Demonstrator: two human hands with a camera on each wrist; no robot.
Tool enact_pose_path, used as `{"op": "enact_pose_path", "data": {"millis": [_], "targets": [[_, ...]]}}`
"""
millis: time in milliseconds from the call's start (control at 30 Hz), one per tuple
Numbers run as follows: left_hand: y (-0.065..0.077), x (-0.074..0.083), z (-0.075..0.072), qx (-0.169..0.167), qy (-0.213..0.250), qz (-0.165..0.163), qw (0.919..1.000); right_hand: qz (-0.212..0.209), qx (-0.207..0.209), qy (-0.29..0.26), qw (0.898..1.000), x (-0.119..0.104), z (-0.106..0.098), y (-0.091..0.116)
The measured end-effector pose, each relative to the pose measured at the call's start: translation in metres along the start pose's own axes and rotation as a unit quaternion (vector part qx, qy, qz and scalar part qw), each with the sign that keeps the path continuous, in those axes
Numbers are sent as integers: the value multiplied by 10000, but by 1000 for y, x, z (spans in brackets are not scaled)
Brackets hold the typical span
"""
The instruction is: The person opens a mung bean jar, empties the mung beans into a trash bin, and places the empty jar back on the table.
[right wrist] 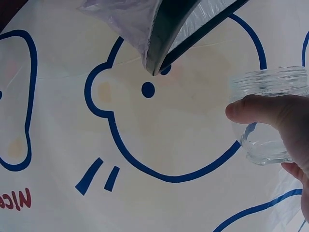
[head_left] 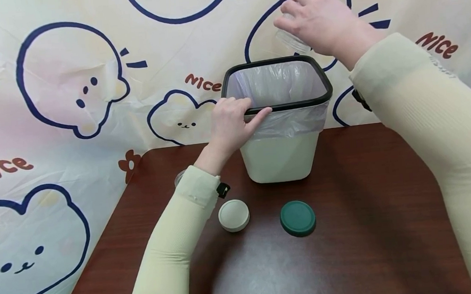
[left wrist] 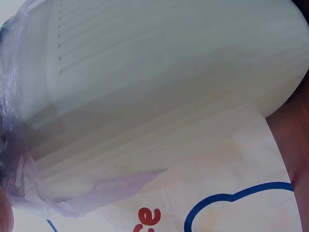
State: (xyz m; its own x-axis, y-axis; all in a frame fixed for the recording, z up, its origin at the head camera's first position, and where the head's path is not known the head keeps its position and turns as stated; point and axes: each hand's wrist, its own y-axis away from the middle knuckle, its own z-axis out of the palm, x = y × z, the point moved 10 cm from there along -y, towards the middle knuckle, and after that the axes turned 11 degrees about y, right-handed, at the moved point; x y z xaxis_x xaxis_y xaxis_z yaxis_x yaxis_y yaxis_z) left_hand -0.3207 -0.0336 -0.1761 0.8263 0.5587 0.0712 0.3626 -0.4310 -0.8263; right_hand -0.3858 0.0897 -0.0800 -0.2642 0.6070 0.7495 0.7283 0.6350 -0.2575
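Note:
My left hand (head_left: 229, 124) grips the black rim of a pale trash bin (head_left: 283, 159) at its near left corner, with the thumb along the front of the rim. A translucent bag (head_left: 289, 84) lines the bin and folds down over its outside. Above the bin's far right side, my right hand (head_left: 317, 21) holds a clear glass jar (right wrist: 270, 79). The jar is tipped with its threaded mouth downward, and its glass looks clear with nothing visible inside. In the head view the fingers cover most of the jar.
On the dark wooden table (head_left: 353, 248) lie a white lid (head_left: 234, 215) and a green lid (head_left: 298, 217), in front of the bin. Part of a clear round object (head_left: 178, 177) shows behind the left sleeve. A printed cloth (head_left: 184, 44) hangs behind the table.

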Motion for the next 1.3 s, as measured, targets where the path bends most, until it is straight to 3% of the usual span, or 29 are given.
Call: {"op": "enact_pose_path", "data": {"millis": [300,467,767,967,1300], "targets": [[-2,2,2,-45,5,22,10000,380,-44,-868,9955,18,3,9],[-2,2,2,-25,19,55,10000,671,-72,-1579,9851,26,6,14],[-1,0,2,-8,-16,23,10000,951,-160,-2390,9662,31,13,21],[-1,-1,1,-7,-50,19,10000,1299,-347,-3396,9309,34,27,28],[-1,-3,3,-134,-96,-36,9999,2036,-542,-4843,8491,43,53,46]]}}
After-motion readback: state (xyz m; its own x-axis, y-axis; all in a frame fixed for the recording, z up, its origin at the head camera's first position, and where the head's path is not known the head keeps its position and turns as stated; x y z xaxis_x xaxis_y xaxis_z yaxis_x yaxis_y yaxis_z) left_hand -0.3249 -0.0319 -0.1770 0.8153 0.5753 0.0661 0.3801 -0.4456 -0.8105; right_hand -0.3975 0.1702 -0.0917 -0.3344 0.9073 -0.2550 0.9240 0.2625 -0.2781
